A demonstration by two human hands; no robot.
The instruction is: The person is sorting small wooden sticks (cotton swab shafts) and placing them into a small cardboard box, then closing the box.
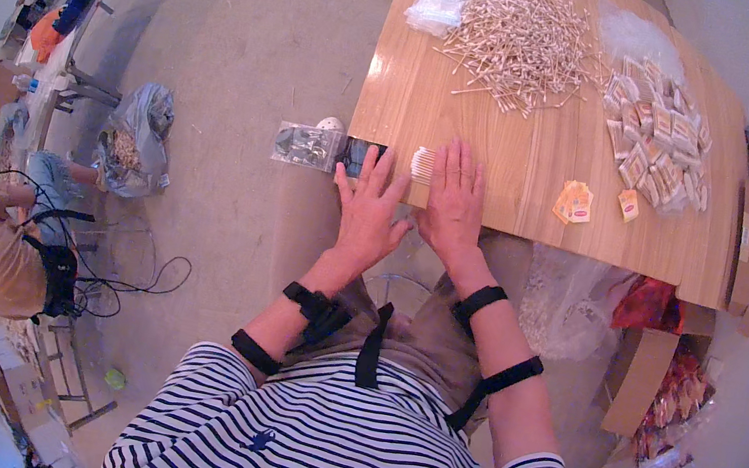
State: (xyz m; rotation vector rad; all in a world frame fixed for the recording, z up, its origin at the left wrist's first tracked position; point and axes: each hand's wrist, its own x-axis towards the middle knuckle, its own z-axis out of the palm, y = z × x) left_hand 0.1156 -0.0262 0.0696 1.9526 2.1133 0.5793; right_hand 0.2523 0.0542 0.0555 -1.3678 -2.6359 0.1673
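A small row of cotton swabs [422, 164] lies side by side on the wooden table [529, 151] between my hands. My left hand [368, 205] is spread at the table's near left corner, its fingertips over the dark end of a flat clear plastic bag [308, 146]. That bag juts out past the table's left edge. Flat on the tabletop, fingers straight and together, my right hand [453, 198] rests along the right side of the swab row. Whether its fingers touch the swabs I cannot tell. Neither hand grips anything visible.
A large heap of loose swabs [523, 45] covers the far table, beside a white packet [437, 4]. Filled swab packs [661, 144] pile up at right, with small yellow-orange cards [574, 202] nearer me. A cardboard box [646, 372] stands below right. Another person [1, 248] sits at far left.
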